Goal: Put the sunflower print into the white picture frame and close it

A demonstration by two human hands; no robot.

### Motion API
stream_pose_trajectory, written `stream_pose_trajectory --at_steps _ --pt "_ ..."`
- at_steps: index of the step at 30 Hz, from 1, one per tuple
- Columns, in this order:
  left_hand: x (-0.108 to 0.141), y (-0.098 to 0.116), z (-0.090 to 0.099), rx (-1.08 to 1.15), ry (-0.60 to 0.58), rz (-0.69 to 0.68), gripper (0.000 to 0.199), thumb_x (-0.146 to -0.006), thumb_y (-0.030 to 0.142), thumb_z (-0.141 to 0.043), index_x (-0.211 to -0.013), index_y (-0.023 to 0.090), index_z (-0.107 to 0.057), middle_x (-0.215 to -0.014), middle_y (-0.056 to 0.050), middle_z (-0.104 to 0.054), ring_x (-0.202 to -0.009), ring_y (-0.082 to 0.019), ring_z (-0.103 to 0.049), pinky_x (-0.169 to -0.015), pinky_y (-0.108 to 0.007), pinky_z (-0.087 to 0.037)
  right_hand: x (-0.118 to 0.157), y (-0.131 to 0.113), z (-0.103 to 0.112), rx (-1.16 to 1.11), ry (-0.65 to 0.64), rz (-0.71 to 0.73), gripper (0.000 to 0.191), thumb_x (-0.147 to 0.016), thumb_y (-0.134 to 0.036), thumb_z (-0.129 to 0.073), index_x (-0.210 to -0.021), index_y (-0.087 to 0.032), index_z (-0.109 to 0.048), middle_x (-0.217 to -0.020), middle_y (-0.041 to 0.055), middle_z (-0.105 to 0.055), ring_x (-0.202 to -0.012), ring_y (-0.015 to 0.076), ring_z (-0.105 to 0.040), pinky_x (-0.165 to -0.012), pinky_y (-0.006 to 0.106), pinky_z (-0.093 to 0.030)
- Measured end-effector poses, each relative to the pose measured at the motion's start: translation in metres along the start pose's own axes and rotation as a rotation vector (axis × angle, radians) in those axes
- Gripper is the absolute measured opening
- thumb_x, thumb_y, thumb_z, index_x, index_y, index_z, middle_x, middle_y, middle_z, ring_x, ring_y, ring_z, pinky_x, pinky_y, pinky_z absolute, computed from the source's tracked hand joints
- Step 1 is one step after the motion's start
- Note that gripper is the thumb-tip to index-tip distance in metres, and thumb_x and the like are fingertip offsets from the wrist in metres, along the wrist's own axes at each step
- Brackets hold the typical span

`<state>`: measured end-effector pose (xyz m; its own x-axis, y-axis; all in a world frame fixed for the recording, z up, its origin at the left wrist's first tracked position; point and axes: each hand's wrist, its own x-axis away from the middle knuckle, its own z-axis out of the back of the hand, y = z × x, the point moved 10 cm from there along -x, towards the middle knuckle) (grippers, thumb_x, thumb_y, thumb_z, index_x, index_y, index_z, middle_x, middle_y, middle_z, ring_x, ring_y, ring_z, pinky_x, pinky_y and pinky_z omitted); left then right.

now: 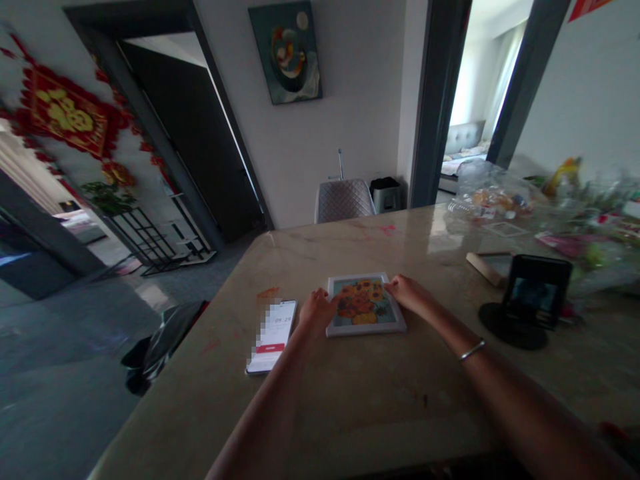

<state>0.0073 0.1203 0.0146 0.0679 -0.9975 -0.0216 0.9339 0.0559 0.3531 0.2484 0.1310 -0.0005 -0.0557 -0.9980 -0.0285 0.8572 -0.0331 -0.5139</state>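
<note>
Two bare hands reach up from the bottom of your head view, and both are on a white-framed sunflower picture (365, 305) lying flat near the middle of a marble-patterned surface (350, 407). Taking the picture as the clock's centre, your left hand (316, 310) is at 9 o'clock, with its fingers over the frame's left edge. Your right hand (407, 293) is at 2 o'clock, with its fingers on the upper right corner. Both grips look narrow against the frame, but you cannot tell whether either one is pinching it. A silver bangle (473, 350) circles your right wrist.

A smartphone (273, 337) lies at 9 o'clock, just beside your left hand, its lit screen showing clock digits above a red bar, with part of the screen pixelated. An orange smear (269, 293) marks the surface just above the phone. Well apart at 3 o'clock stands a black round-based phone stand (513, 327). A wooden block (487, 268) lies at 2 o'clock, and a clear plastic bag of food (493, 200) sits at 1 o'clock. Beyond the far edge at 12 o'clock is a quilted grey chair (344, 201), below an abstract painting (285, 53) on the wall. A red-and-gold hanging ornament (67, 113) decorates the wall at 10 o'clock.
</note>
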Motion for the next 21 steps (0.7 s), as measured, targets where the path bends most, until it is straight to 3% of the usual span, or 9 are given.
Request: stream_pose_trajectory --at_steps 8,17,21 --pt "-0.002 0.006 -0.004 0.004 -0.010 -0.055 0.050 -0.081 0.048 -0.038 -0.106 0.009 -0.056 -0.104 -0.017 -0.061 -0.089 -0.023 -0.059 -0.068 -0.027 -0.039 -0.004 0.001 0.001 -0.047 0.048 0.023 0.038 -0.080 -0.043 -0.045 -0.100 -0.013 -0.056 -0.097 0.0124 -0.065 -0.089 0.0207 -0.061 -0.070 0.025 -0.041" --pt "-0.005 0.007 -0.006 0.110 -0.007 -0.081 0.048 -0.079 0.049 -0.042 -0.095 0.009 -0.062 -0.088 -0.015 -0.064 -0.081 -0.022 -0.059 -0.065 -0.027 -0.037 -0.009 0.008 0.005 -0.157 0.145 0.029 0.032 -0.077 -0.041 -0.047 -0.093 -0.016 -0.059 -0.092 0.0090 -0.067 -0.085 0.0191 -0.062 -0.070 0.025 -0.043" --pt "-0.005 0.008 -0.006 0.314 -0.028 -0.092 0.044 -0.080 0.048 -0.040 -0.086 0.012 -0.064 -0.081 -0.011 -0.065 -0.082 -0.021 -0.058 -0.066 -0.026 -0.037 -0.009 0.008 0.011 -0.332 0.180 0.020 0.029 -0.075 -0.039 -0.048 -0.089 -0.016 -0.059 -0.086 0.0086 -0.067 -0.079 0.0187 -0.062 -0.068 0.026 -0.044"
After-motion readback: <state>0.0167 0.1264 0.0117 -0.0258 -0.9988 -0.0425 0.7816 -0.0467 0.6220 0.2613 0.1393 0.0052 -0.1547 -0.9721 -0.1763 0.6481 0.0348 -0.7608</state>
